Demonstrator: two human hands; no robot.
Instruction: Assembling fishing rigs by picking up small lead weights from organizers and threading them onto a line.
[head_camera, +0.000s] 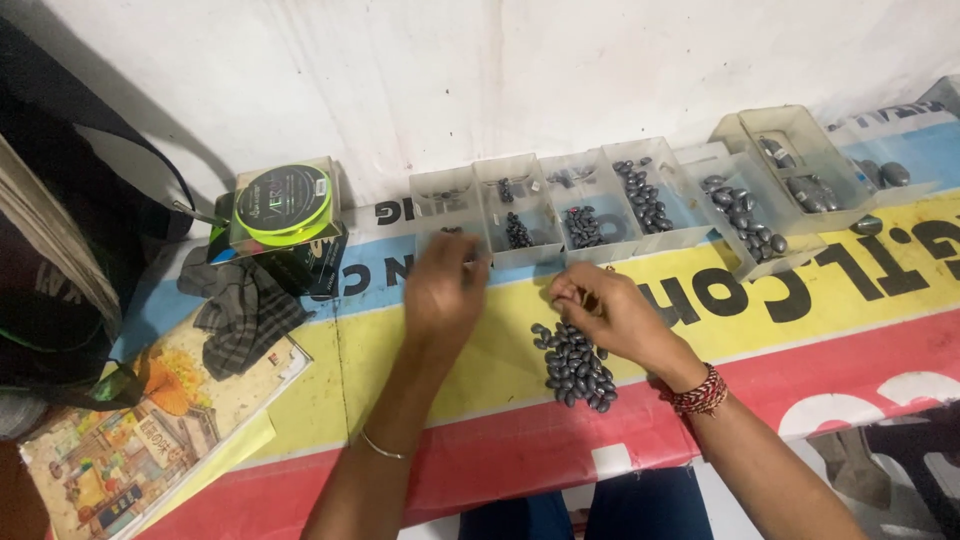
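Partly, right hand (610, 315) hides grey sinkers (577, 366).

The left hand (445, 290) is blurred, and its fingertips cover the front of the leftmost clear tray (447, 205); whether they pinch anything cannot be told. The right hand (610, 315) hides the upper edge of the pile of grey sinkers (577, 368). Right of that pile, the far trays (812, 165) run past the picture's edge. The book (150, 430), left of the pile, is cut off below.

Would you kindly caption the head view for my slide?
Right hand picks at a pile of grey oval weights; left hand reaches toward clear trays.
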